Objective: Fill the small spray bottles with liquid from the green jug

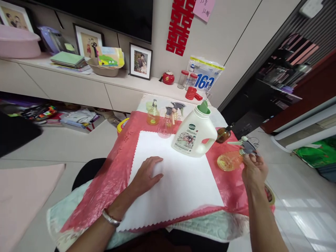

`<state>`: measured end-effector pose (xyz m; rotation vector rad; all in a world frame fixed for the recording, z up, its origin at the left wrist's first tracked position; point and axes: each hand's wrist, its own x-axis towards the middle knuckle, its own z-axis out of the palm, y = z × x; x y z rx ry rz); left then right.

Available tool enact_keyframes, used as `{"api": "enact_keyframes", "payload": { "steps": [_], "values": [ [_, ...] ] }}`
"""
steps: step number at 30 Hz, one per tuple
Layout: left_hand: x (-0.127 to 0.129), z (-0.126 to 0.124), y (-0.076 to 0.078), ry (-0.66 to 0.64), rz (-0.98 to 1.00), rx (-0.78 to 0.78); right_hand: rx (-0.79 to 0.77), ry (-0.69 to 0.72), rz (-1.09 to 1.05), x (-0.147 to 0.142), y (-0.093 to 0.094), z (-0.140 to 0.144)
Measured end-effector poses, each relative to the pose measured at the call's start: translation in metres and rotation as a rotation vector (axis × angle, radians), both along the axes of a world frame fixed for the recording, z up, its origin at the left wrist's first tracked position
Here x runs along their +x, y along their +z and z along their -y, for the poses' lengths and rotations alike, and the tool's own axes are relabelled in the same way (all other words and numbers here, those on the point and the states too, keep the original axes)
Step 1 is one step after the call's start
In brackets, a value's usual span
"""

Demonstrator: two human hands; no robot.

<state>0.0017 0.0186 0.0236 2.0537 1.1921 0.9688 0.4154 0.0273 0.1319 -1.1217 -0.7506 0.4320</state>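
My right hand (pixel 254 169) is closed around the grey spray head of a clear spray bottle (pixel 229 161) with yellow-orange liquid, at the right of the table. The bottle leans with its base to the left. My left hand (pixel 148 175), empty with thumb and fingers apart, is over the white scalloped sheet (pixel 173 189). Beyond it a large pale green detergent jug (pixel 193 131) stands on the sheet, a green cap piece in its mouth. Left of the jug is a pinkish clear spray bottle (pixel 165 126); a yellow one (pixel 153 115) stands farther back.
A brown pump bottle (pixel 223 134) stands right of the jug. Red plastic film (pixel 112 164) covers the table under the sheet. Behind, a cabinet ledge holds red-lidded jars (pixel 182 79), a blue-and-white bag (pixel 206 75), a red pot (pixel 168 77) and framed photos (pixel 141 61).
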Motion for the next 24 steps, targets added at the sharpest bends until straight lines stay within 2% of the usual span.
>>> {"api": "enact_keyframes", "payload": {
  "steps": [5, 9, 18, 24],
  "values": [
    [0.0, 0.0, 0.001, 0.008, -0.036, -0.022, -0.031, 0.008, -0.015, 0.041, -0.01, -0.038],
    [0.0, 0.0, 0.004, 0.016, -0.075, -0.025, -0.047, 0.032, -0.015, 0.061, -0.018, -0.062],
    [0.001, 0.001, 0.003, 0.015, -0.121, 0.01, -0.105, 0.08, -0.031, 0.081, -0.026, -0.085],
    [0.002, 0.001, 0.002, 0.014, -0.138, 0.033, -0.14, 0.105, -0.047, 0.08, -0.023, -0.088]
  ]
}}
